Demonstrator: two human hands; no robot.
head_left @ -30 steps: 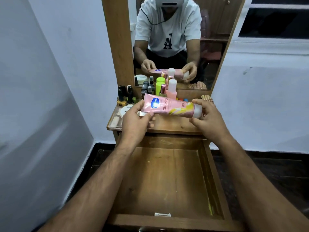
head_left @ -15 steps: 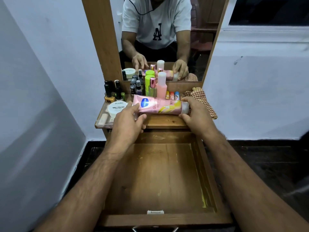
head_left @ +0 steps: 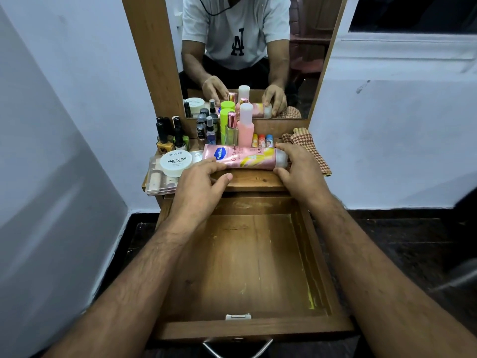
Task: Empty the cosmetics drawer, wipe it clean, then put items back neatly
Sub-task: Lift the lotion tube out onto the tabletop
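At the far left of the desk (head_left: pixel 258 180) lies a clear flat case (head_left: pixel 157 180), with a white round nail polish tub (head_left: pixel 176 163) resting on it and a cluster of nail polish bottles (head_left: pixel 170 138) standing behind. Next come small dark spray bottles (head_left: pixel 205 130), a green-capped can (head_left: pixel 226 120), a glass perfume bottle (head_left: pixel 231 130) and a tall pink bottle (head_left: pixel 245 125), then three small lip balms (head_left: pixel 262 140).

In front of these, the pink lotion tube (head_left: pixel 247 157) lies on its side across the desk top. The left hand (head_left: pixel 201 186) rests on its crimped end with fingers loosely bent over the tube's lower edge and the thumb stretched along the desk. The right hand (head_left: pixel 302 171) curls round the white cap end, fingers above and thumb below. To the right, a checked cloth (head_left: pixel 309 148) is bunched at the desk's edge, just behind that hand.

Below, the drawer (head_left: pixel 320 254) stands pulled open with bare wood showing and nothing visible inside, though yellowish streaks mark its right side.

The emptying step looks to be at its end, with the tube seemingly the last thing set down. The next move likely calls for letting go of the tube so it stays put without rolling, then reaching for the checked cloth to wipe the drawer floor, especially those streaks.
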